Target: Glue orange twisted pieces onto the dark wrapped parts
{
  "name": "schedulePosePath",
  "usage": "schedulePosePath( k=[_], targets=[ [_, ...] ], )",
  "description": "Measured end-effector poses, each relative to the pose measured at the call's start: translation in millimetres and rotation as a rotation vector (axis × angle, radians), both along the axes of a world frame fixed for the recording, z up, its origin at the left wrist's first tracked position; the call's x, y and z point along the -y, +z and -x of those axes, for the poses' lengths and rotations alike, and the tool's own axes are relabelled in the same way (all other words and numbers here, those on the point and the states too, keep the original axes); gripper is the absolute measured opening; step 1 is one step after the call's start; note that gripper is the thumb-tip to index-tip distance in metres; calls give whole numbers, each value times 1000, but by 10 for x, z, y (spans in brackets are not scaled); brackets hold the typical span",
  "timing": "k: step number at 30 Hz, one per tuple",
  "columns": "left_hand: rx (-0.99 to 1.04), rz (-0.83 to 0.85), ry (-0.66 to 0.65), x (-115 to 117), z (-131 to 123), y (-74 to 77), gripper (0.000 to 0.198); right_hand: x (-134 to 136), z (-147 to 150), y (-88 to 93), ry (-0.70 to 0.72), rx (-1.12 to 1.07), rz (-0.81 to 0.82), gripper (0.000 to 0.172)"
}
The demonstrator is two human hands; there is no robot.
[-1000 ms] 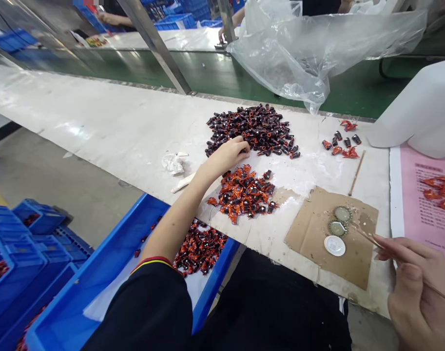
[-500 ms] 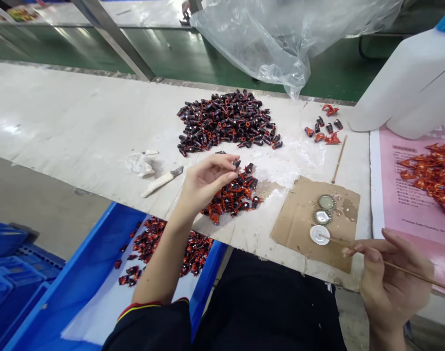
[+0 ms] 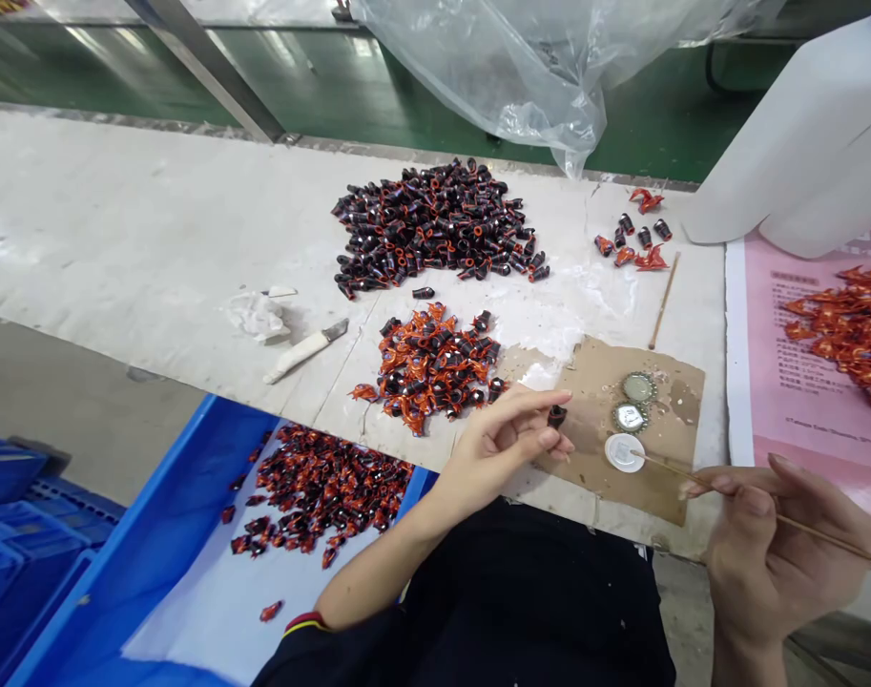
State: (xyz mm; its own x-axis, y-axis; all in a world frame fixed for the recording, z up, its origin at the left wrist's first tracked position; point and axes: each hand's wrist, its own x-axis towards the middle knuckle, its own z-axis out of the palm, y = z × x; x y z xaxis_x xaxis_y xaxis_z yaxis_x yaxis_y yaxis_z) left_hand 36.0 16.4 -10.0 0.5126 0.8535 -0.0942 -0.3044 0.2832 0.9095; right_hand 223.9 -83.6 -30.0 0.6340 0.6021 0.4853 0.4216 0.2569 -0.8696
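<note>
Between the thumb and fingers of my left hand (image 3: pixel 503 444) is a small black plastic piece (image 3: pixel 556 416), held near the left edge of a cardboard sheet (image 3: pixel 585 382). My right hand (image 3: pixel 782 539) grips a thin wooden stick (image 3: pixel 668 467), whose tip touches a small white round cap (image 3: pixel 625 453) on the cardboard. Two metal bottle caps (image 3: pixel 631 416) lie just beyond the white one. To the left of my left hand is a pile of orange-and-black pieces (image 3: pixel 442 367). Farther back spreads a larger pile of black pieces (image 3: pixel 435 224).
A blue bin (image 3: pixel 163 496) lined with white holds more orange-and-black pieces below the table edge. A white-handled knife (image 3: pixel 306 351) and crumpled tissue (image 3: pixel 259 317) lie left. On the right are a white jug (image 3: pixel 778 143), orange parts (image 3: pixel 846 329) on pink paper, and another stick (image 3: pixel 664 301).
My left hand has moved right and toward me, from above the orange-and-black pile to beside the cardboard, carrying the black piece. My right hand stays near the white cap with the stick.
</note>
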Motion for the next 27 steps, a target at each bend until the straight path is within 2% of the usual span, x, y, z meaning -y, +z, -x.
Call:
schedulePosePath(
  k=[4,10,14,18,22,27],
  targets=[
    [42,127,12,59,-72,-39,27,-20,5,-13,-6,-12,-32,24],
    [6,189,-30,102,-67,-70,32,-24,46,29,-19,-77,0,21],
    [-107,130,-95,179,-88,-81,34,-54,89,71,-94,-155,10,19],
    [-187,12,-135,262,-125,-83,37,-96,81,91,-122,-336,22,14],
    [-200,-59,-155,288,-152,-97,34,-125,57,106,-73,-452,-26,11],
    [-165,8,-175,278,-169,-107,37,-162,125,114,45,-467,-110,12]
  ],
)
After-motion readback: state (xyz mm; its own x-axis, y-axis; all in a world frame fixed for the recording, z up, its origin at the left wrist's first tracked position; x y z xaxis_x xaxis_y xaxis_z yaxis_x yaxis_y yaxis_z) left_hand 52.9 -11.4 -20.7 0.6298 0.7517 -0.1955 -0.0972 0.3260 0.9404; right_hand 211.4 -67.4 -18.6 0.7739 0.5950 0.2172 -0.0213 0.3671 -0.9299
